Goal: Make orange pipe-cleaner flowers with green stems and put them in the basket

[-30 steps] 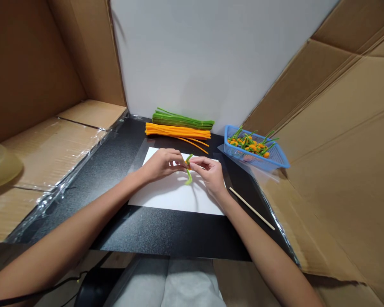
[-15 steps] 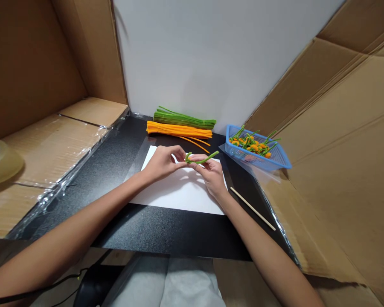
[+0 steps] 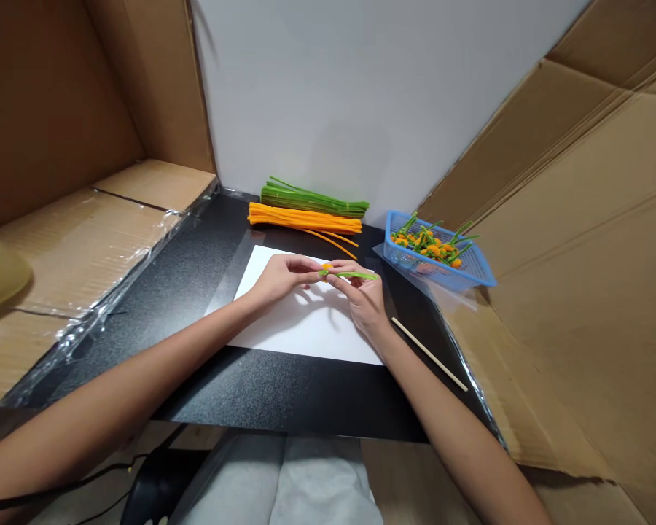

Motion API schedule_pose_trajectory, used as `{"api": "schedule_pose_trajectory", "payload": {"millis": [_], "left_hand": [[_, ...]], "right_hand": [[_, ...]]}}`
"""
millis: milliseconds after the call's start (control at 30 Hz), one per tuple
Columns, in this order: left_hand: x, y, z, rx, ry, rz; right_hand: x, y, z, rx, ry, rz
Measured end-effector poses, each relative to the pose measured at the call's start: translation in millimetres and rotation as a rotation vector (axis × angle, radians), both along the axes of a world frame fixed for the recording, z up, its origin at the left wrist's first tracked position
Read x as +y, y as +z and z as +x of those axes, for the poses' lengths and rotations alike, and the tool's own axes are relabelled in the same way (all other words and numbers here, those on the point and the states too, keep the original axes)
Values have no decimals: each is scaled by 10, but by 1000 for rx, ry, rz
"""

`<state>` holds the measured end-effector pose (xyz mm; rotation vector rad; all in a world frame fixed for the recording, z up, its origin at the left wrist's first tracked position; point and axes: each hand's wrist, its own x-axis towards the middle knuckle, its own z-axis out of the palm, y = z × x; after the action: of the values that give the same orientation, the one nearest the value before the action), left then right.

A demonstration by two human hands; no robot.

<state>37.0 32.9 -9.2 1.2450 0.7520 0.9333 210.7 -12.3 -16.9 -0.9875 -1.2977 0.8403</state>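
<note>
Between my two hands, above a white sheet of paper [image 3: 289, 328], is a small pipe-cleaner flower [image 3: 326, 271] with an orange head and a green stem. My left hand [image 3: 284, 281] pinches the green part at the head's left side. The fingers of my right hand [image 3: 364, 292] close on the head and stem from the right, and the green stem points right across them. My fingertips cover part of the orange head.
Bundles of green pipe cleaners [image 3: 311, 198] and orange pipe cleaners [image 3: 306, 217] lie at the back. A blue basket [image 3: 481, 275] at the right holds several orange-and-green pieces. A thin stick [image 3: 429, 355] lies right of the paper. A tape roll [image 3: 3, 273] sits on cardboard at left.
The green stem, which curved upward to the right, now lies straighter and level. More of the orange head shows between my fingers. Both hands stay in nearly the same place.
</note>
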Motion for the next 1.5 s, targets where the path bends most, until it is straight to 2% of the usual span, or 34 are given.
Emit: {"api": "schedule_pose_trajectory", "payload": {"millis": [100,233,467,667,933,1133,1200,1367,1433,1500], "left_hand": [[-34,24,18,-14,31,6],[-64,26,43,-147,7,-107],[7,-56,46,-177,69,-211],[19,-94,45,-94,76,-124],[-29,-91,54,-76,58,41],[-56,-101,80,-71,99,187],[-74,-102,88,-62,105,223],[-166,-75,97,1,132,378],[-190,-60,96,37,139,440],[-184,-50,93,41,131,432]], "right_hand": [[1,3,-9,12,-15,13],[1,9,1,-3,-31,-1],[0,61,76,-14,146,-81],[-31,142,48,-177,-20,-33],[-94,191,27,-472,-128,34],[-43,128,-34,-364,-148,-89],[-30,122,-48,-280,-102,-181],[-71,194,-58,23,111,-545],[-88,222,-51,86,171,-615],[-87,235,-42,78,155,-601]]}}
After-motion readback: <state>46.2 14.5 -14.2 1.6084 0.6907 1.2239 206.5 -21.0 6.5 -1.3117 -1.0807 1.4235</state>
